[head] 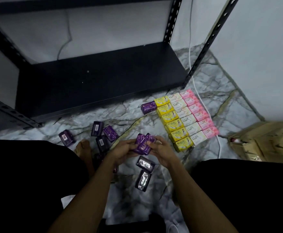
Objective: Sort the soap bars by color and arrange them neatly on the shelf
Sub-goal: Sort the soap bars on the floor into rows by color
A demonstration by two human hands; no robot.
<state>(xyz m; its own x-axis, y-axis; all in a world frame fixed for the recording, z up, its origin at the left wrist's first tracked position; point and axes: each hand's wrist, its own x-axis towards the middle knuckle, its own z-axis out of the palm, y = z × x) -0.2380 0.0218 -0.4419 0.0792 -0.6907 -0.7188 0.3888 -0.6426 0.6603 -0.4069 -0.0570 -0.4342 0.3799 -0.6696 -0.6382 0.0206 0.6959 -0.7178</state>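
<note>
Head view: two purple Lux soap bars [143, 145] are being held side by side above the marble floor [134, 113], gripped by the left hand [124, 151] and the right hand [161, 151], fingers curled round them. Yellow, cream and pink rows [186, 118] are lying sorted beside one placed purple bar [148, 107]. Edges should be squared first (labels upward), judging by that row. Bottom shelf [95, 81] is standing bare.
</note>
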